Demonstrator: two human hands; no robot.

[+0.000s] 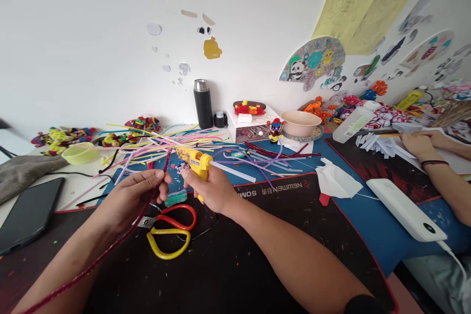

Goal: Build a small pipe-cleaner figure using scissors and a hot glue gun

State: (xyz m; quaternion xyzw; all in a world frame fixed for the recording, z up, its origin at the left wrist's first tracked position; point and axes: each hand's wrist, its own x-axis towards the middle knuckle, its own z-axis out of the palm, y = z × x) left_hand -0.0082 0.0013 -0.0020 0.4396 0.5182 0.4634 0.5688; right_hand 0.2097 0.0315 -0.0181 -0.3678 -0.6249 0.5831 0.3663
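Note:
Between the thumb and fingers of my left hand [138,191] is a dark red pipe cleaner [110,250], its tip standing up above the fingertips and its long end trailing down to the lower left. My right hand [213,189] is wrapped round a yellow glue gun [195,159], whose nozzle points left, close to the pipe cleaner's tip. A clear glue stick [239,170] juts from the gun's back. Scissors [171,243] with one red and one yellow handle lie below my hands. A teal block [175,198] sits just behind them.
Many coloured pipe cleaners [176,140] cover the table's back. A phone [31,211] lies left, a black flask [203,105] stands by the wall, and a white power bank [406,210] lies right. Another person's hands [419,147] work at the far right.

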